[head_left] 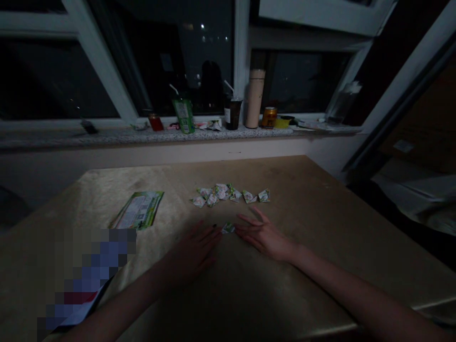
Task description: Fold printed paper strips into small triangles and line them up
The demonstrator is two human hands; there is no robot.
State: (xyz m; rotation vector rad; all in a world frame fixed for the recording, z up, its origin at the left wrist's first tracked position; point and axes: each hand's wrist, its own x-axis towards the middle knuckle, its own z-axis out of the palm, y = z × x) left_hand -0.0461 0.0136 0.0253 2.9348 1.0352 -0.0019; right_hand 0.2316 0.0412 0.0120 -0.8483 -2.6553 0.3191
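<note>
The left hand and right hand lie loosely spread, clenched on nothing, fingertips at either side of a small folded packet around the middle of the worktop. It looks light, thin and slick, probably easy to crush; its pointed corners seem the best pinch. Similar angular, creased packets cluster toward the far edge; flat, printed, glossy sheets lie nearer the left edge. The worktop's surface looks satiny.

Dim in here, dark windows in pale frames, a few small lights outside, speckled sill ahead of me, whitish wall beneath, brownish bench before it.
</note>
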